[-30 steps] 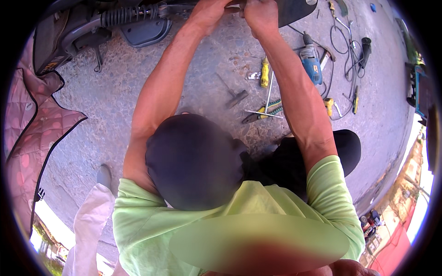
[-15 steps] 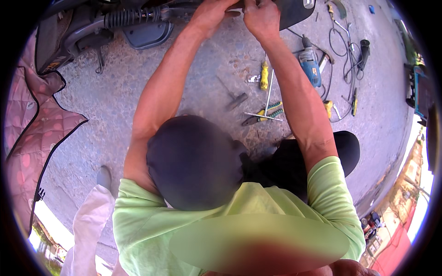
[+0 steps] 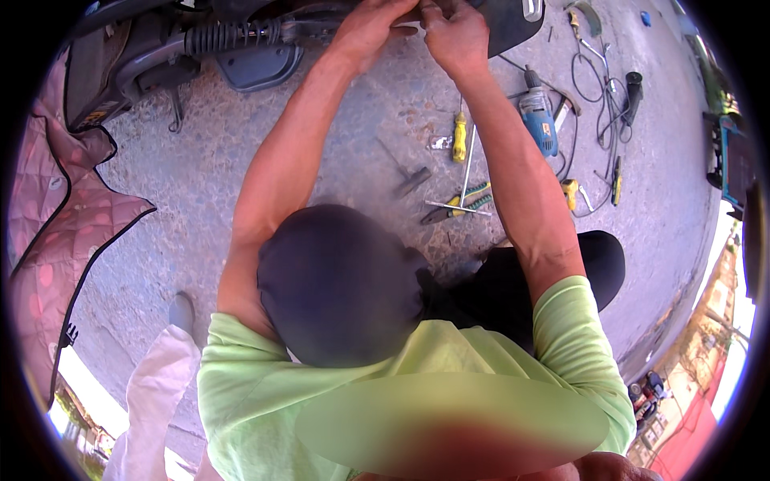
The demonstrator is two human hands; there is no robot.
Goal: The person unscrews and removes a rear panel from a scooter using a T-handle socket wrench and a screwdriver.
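Note:
At the top edge, my left hand reaches in against the dark underside of a motor scooter, fingers bent around something I cannot make out. Close beside it on the right, my right hand is closed with its fingers curled, near a dark plastic panel of the scooter. What lies between the fingertips is cut off by the picture's edge. To the left of my hands runs a ribbed black rubber boot on the scooter, with a grey plastic part below it.
On the concrete floor lie a yellow-handled screwdriver, a T-handle wrench, pliers, a hammer, a blue drill and a black corded tool. A quilted pink cover hangs left. Another person's trouser leg stands lower left.
Both hands stay at the same place by the scooter. My right hand's fingers have shifted slightly; the view has moved a very little.

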